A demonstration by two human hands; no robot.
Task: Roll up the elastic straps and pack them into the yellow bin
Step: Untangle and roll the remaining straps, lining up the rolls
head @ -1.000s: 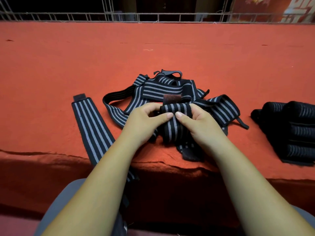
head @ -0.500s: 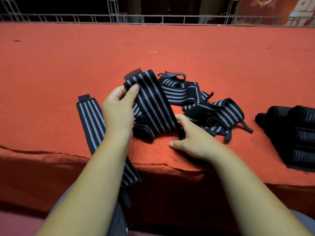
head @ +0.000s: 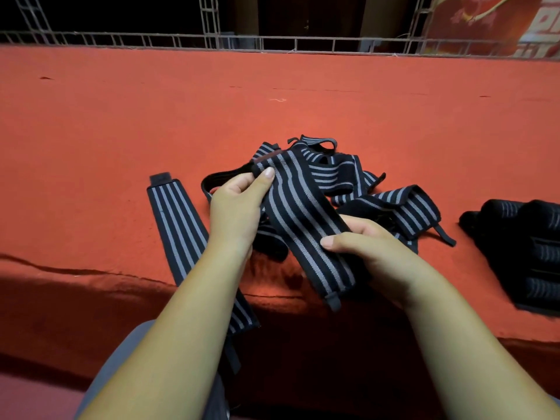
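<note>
"Head view: both hands hold one black, grey-striped elastic strap (head: 300, 219) above the red felt tabletop (head: 121, 131), left hand (head: 235, 210) pinching its upper end, right hand (head: 372, 253) curled round its lower part."

"What might spoil it?"

"Rolled slack or skewed, I'd expect it to spring open. That flat striped strap (head: 175, 219) hanging over the edge could slide off under the left forearm (head: 194, 313). No yellow bin in view."

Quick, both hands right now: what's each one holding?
Left hand: pinches the far end of the striped strap.
Right hand: grips the same strap nearer its lower end.
</note>
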